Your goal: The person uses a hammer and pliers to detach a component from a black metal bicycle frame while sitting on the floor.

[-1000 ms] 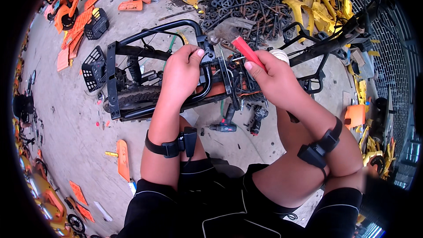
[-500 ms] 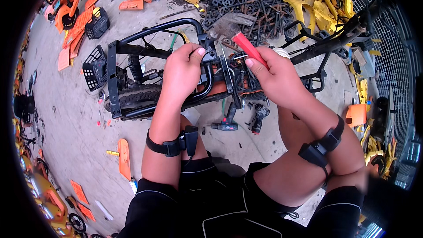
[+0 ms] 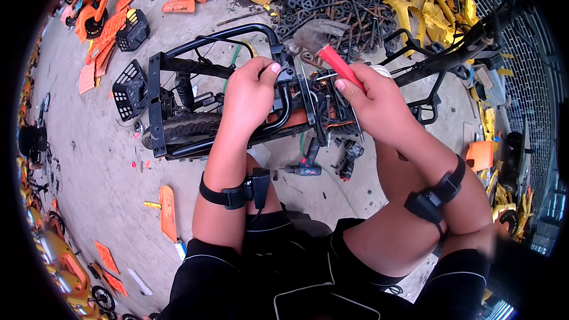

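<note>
Head view: left hand (image 3: pixel 252 95) curled at frame (image 3: pixel 287 104), right hand (image 3: pixel 379 98) round hammer (image 3: pixel 336 64).

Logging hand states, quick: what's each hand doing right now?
Left hand: fingers curled at the black tubular metal frame; whether it grips anything cannot be told.
Right hand: closed around the red-handled hammer with a grey metal head.

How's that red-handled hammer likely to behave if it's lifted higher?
The hammer will probably feel head-heavy, since its broad grey head looks like metal. It should stay stiff: the red handle looks straight and solid. It may tend to tip head-down, because the right hand grips the handle behind the head.
</note>
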`<state>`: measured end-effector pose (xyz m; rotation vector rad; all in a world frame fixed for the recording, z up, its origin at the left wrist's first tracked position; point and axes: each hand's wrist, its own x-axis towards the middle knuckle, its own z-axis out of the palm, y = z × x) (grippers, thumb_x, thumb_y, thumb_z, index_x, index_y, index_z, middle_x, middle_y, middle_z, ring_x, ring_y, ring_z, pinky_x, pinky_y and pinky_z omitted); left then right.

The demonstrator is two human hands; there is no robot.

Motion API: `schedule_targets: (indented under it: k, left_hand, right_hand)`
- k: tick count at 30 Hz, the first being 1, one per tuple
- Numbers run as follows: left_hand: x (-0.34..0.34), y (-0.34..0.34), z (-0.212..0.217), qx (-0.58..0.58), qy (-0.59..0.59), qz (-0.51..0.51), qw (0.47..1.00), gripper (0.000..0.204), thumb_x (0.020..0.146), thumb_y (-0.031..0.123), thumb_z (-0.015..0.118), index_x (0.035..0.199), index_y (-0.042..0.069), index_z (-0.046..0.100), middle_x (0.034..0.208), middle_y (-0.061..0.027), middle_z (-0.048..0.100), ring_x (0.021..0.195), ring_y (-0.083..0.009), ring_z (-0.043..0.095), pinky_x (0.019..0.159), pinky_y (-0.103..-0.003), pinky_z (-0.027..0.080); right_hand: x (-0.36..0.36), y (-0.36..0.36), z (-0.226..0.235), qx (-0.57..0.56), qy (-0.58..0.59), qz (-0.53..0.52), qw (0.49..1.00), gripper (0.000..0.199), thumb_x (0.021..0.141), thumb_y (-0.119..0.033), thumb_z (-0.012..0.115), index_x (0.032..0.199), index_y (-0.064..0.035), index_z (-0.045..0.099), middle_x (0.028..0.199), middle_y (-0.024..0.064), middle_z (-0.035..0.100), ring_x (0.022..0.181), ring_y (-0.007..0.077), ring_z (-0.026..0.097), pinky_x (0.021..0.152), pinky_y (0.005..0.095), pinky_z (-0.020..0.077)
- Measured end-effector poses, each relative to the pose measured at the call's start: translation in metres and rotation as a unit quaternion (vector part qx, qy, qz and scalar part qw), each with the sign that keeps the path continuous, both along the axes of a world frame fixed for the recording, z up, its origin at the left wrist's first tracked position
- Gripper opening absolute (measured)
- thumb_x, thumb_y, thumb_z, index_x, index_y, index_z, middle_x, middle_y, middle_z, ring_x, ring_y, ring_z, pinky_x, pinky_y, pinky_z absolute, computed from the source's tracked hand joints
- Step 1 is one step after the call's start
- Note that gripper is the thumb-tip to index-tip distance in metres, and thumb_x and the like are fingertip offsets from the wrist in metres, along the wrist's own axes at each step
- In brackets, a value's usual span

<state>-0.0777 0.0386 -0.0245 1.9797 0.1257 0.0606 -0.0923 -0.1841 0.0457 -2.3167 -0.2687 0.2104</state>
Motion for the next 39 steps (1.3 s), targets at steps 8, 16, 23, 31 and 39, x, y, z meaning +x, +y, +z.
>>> schedule_targets:
  k: [8,16,23,31,39]
  left_hand:
    - [0.001,0.000,0.002,0.003,0.015,0.000,1.000,0.024,0.096,0.023,0.062,0.102,0.001,0.069,0.068,-0.0126,0.062,0.060,-0.0224,0.058,0.062,-0.037,0.046]
    - [0.001,0.000,0.001,-0.001,0.010,0.001,1.000,0.024,0.096,0.022,0.061,0.100,0.000,0.068,0.067,-0.0109,0.061,0.060,-0.0206,0.057,0.061,-0.036,0.046]
    - [-0.001,-0.002,0.009,-0.018,0.025,0.003,1.000,0.023,0.096,0.021,0.060,0.098,-0.001,0.068,0.066,-0.0098,0.061,0.059,-0.0195,0.056,0.060,-0.035,0.046]
    - [0.001,-0.004,0.005,-0.003,0.014,0.001,1.000,0.022,0.096,0.021,0.061,0.096,-0.001,0.068,0.066,-0.0095,0.060,0.060,-0.0188,0.056,0.061,-0.035,0.046]
    - [0.001,-0.003,0.006,-0.011,0.032,0.000,0.999,0.021,0.096,0.020,0.061,0.097,0.000,0.067,0.068,-0.0089,0.061,0.062,-0.0184,0.057,0.061,-0.034,0.046]
  right_hand:
    - [-0.002,-0.003,-0.002,-0.017,-0.033,0.006,0.999,0.024,0.098,-0.024,0.061,0.105,-0.0014,0.058,0.069,0.0187,0.061,0.061,0.0345,0.062,0.058,0.0421,0.0470]
    - [0.000,-0.001,0.002,-0.033,-0.020,0.024,0.999,0.022,0.098,-0.023,0.060,0.103,-0.0015,0.057,0.065,0.0171,0.060,0.057,0.0331,0.062,0.055,0.0414,0.0462]
    - [-0.003,0.001,0.001,-0.055,-0.018,0.056,0.997,0.022,0.100,-0.024,0.058,0.101,-0.0016,0.058,0.063,0.0176,0.060,0.058,0.0328,0.064,0.053,0.0434,0.0461]
    - [-0.008,0.001,-0.010,-0.029,-0.034,0.050,0.998,0.022,0.098,-0.024,0.059,0.101,-0.0019,0.057,0.066,0.0214,0.059,0.065,0.0418,0.062,0.059,0.0476,0.0471]
    - [-0.006,0.004,0.001,-0.014,-0.007,-0.015,1.000,0.024,0.099,-0.025,0.058,0.102,-0.0006,0.056,0.067,0.0190,0.061,0.064,0.0382,0.064,0.059,0.0450,0.0478]
